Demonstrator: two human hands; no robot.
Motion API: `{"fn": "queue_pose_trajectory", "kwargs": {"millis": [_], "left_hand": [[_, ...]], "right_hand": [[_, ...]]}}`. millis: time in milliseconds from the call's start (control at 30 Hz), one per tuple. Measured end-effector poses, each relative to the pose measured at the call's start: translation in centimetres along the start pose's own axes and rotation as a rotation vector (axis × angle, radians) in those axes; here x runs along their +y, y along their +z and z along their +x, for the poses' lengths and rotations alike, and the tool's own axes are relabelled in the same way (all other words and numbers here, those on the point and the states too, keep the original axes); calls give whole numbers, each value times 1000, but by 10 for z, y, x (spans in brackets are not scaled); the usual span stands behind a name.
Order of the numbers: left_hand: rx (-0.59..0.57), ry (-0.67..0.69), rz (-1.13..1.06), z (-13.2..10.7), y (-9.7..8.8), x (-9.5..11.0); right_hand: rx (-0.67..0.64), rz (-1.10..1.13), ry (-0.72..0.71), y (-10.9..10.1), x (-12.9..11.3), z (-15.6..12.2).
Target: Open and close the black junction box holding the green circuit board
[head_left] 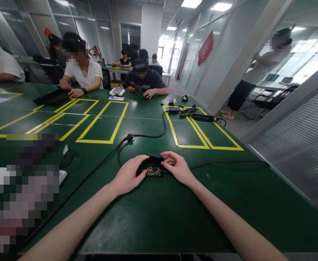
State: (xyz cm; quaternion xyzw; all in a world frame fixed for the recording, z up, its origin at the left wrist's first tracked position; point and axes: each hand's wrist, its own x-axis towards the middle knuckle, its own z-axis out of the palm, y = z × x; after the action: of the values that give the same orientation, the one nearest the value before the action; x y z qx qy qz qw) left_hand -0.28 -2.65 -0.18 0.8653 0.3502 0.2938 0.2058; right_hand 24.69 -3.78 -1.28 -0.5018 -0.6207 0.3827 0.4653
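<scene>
A small black device (153, 165) lies on the green table (159, 214) straight ahead of me, its open side showing a circuit board with coloured parts. My left hand (128, 175) grips its left end with curled fingers. My right hand (176, 168) holds its right end, thumb and fingers pinched on the black casing. A black cable (137, 137) runs from near the device back across the table.
Yellow tape rectangles (103, 123) mark the table. Black tools and a charger (195, 114) lie at the far right. Two people sit across the table with their own items (116, 92). A glass wall and aisle run along the right; another person stands there.
</scene>
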Motion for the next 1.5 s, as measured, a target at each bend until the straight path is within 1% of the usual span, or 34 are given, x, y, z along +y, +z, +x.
{"fn": "queue_pose_trajectory", "kwargs": {"millis": [100,167,333,433,533,700,767,867,1033,1200,1367,1500], "left_hand": [[1,-14,-89,-1,-2,3],[-5,-18,-107,-2,-2,5],[-36,50,-88,-3,-5,7],[-92,118,-56,-4,-6,8],[-128,148,-6,-6,-5,8],[-152,177,90,-8,-1,6],[-158,200,115,-8,0,4],[-150,231,122,-9,0,3],[-141,261,125,-7,0,5],[-175,225,146,-4,-1,8],[-189,221,76,0,-4,8],[-180,195,46,3,-6,11]], "right_hand": [[-43,31,26,-4,-2,-4],[-80,22,-4,-6,-4,-6],[-97,-51,-181,-6,-11,-11],[-105,-117,-313,-5,-13,-11],[-134,-154,-380,-8,-16,-12],[-277,-202,-332,-14,-20,-14],[-301,-236,-305,-16,-19,-15],[-293,-284,-298,-16,-17,-16],[-284,-305,-379,-15,-18,-15],[-308,-385,-420,-15,-20,-16],[-303,-497,-469,-14,-22,-16],[-326,-572,-512,-12,-26,-16]]}}
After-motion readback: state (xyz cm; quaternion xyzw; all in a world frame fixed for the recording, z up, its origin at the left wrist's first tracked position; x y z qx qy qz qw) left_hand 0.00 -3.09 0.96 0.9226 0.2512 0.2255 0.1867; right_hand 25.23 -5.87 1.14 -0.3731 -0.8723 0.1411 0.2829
